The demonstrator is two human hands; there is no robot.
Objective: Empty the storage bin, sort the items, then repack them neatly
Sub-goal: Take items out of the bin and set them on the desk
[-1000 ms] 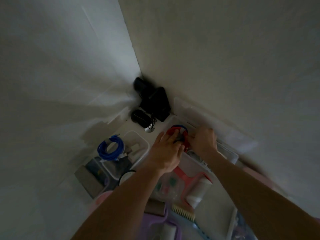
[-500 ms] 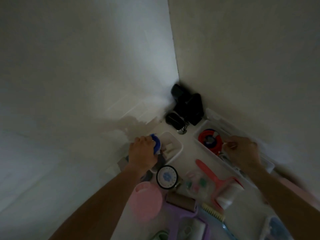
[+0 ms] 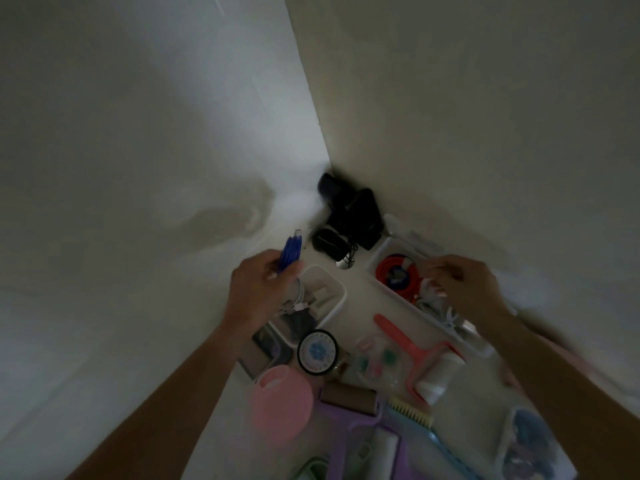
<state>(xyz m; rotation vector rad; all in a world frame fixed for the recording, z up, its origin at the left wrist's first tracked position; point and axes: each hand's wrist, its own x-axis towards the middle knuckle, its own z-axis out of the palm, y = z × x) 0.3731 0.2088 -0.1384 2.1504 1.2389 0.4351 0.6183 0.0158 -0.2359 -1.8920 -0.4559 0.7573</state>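
**Blue cable's out of the little tray now**

My left hand (image 3: pixel 258 289) just lifted the blue cable (image 3: pixel 290 252) up out of the small white tray (image 3: pixel 334 289), gripping it tight. My right hand (image 3: pixel 460 282) hangs over the long white bin (image 3: pixel 381 258) by the red coil (image 3: pixel 398 271), fingers loosely curled, holding nothing I can see. Sorting cables together, I guess.

cord reel (image 3: pixel 398 277) in right tray (image 3: pixel 375 268)

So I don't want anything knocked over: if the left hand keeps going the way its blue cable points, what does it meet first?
Probably nothing close: the left hand aims the blue cable at bare surface, then the wall. The black mouse lies off to its right. Depth is unclear.
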